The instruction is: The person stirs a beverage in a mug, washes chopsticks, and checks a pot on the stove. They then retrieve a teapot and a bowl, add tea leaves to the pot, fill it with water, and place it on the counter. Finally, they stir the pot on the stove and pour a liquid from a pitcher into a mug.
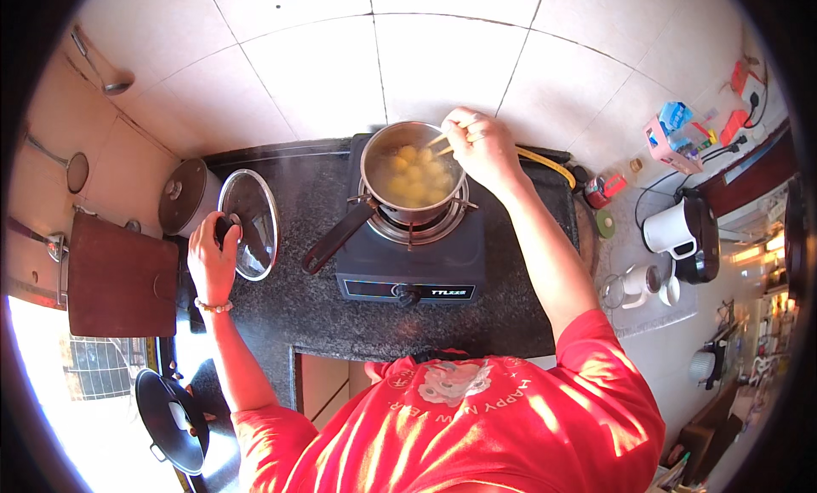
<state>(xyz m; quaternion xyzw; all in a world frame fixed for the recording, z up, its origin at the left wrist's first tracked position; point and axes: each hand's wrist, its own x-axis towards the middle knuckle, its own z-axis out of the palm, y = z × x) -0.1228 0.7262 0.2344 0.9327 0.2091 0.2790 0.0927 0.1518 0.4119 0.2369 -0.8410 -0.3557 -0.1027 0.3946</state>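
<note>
A metal saucepan with a long dark handle sits on a single-burner gas stove. Round yellow pieces of food lie in steaming, cloudy liquid inside it. My right hand holds a pair of chopsticks over the pan's right side, their tips reaching down to the food. At the left, my left hand grips the dark knob of a glass lid with a metal rim. The lid is tilted on edge, apart from the pan, above the dark stone counter.
Left of the lid stands a lidded pot, with a brown board nearer me. A yellow hose runs behind the stove at right. Farther right are a red-labelled jar, a white kettle and cups. A wok is at lower left.
</note>
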